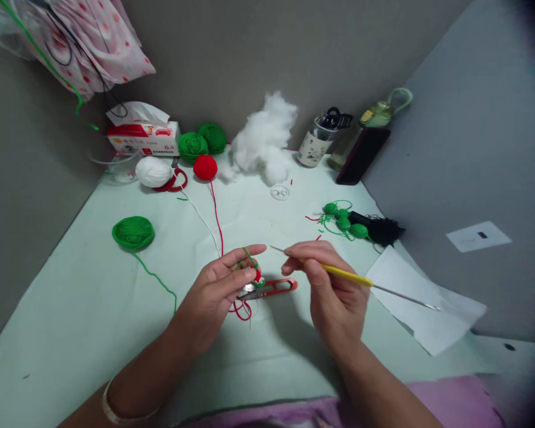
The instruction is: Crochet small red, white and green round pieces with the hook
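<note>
My left hand (pixel 225 282) pinches a small crochet piece (pixel 259 278) in red, white and green, with green yarn looped over the index finger. In my right hand (pixel 332 285) is a crochet hook (pixel 348 273) with a yellow handle, held like a pen. Its thin tip points left, close to my left index fingertip but apart from the crochet piece. Beneath the hands, thread snips (pixel 285 286) with orange handles lie on the table, partly hidden by my left hand. Loops of red yarn (pixel 243 312) lie beside them.
Yarn balls stand around: green (pixel 132 232), white (pixel 154 172) and red (pixel 205 168). Behind are a tissue box (pixel 147 138), white stuffing (pixel 265 139), a pen cup (pixel 314 145) and a phone (pixel 363 156). Small green pieces (pixel 343 220) and white paper (pixel 423 303) lie right.
</note>
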`<state>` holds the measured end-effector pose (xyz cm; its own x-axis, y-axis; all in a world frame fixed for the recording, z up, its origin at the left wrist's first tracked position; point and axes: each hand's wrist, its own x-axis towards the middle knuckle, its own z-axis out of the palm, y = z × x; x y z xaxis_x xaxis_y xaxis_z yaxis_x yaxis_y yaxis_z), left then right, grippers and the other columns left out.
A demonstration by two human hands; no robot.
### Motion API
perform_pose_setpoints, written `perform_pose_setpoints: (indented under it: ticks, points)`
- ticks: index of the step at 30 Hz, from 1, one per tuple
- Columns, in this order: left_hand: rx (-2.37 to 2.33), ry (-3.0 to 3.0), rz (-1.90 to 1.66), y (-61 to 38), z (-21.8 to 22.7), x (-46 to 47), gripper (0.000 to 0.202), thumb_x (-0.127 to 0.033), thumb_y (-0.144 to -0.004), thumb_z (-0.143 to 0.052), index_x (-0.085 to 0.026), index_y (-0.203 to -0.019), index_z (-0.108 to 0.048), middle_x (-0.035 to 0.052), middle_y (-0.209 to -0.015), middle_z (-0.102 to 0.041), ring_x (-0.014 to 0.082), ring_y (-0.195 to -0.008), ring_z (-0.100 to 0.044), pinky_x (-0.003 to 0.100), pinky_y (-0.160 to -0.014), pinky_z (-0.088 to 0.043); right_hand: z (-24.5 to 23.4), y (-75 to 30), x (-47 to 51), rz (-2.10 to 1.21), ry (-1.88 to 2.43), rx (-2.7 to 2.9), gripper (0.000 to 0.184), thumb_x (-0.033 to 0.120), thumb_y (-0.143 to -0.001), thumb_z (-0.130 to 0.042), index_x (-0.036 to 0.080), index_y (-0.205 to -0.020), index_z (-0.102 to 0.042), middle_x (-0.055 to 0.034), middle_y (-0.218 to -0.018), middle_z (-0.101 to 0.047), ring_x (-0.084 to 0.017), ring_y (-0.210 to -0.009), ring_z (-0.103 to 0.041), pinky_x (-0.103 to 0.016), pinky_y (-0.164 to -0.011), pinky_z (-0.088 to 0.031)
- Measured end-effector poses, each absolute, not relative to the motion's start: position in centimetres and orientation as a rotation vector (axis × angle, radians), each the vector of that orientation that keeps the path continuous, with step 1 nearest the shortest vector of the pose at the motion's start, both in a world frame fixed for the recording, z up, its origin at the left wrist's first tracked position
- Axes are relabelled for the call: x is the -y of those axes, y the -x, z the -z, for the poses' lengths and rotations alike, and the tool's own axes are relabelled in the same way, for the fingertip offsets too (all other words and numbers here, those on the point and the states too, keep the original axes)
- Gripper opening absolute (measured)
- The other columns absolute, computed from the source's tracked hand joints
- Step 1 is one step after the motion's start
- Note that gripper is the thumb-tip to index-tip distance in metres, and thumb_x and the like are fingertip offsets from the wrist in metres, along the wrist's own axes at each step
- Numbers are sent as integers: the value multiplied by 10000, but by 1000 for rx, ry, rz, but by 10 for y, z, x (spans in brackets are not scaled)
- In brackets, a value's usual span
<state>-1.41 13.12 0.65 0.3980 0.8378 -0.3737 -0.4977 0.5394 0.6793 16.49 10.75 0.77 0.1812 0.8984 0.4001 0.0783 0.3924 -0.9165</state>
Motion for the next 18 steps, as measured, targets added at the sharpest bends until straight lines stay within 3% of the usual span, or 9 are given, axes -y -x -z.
perform_pose_setpoints:
  ticks: [3,8,18]
  points:
    - [-768,-499,-892,15,-5,-132,351,-216,-821,-854,-197,-1170,-821,5,-844,-691,126,-787,-633,232,-789,-495,-9,-167,-107,-732,1002,1241,197,263,-1037,-617,281,-1058,-812,-46,-912,-739,-196,-802,-713,-370,-723,-598]
    - [-768,-507,-900,15,-1,-132,385,-236,-828,-862,-216,-1208,-805,10,-863,-706,144,-855,-661,254,-873,-494,-10,-165,-104,-929,951,1353,210,241,-1043,-598,271,-1080,-803,-53,-958,-760,-206,-863,-732,-373,-754,-625]
    - [-804,-586,-915,16,-7,-132,471,-266,-820,-879,-235,-1273,-753,-6,-856,-693,152,-858,-656,276,-851,-479,-9,-165,-102,-909,960,1386,226,207,-1048,-586,275,-1104,-795,-52,-978,-757,-197,-910,-722,-356,-785,-626]
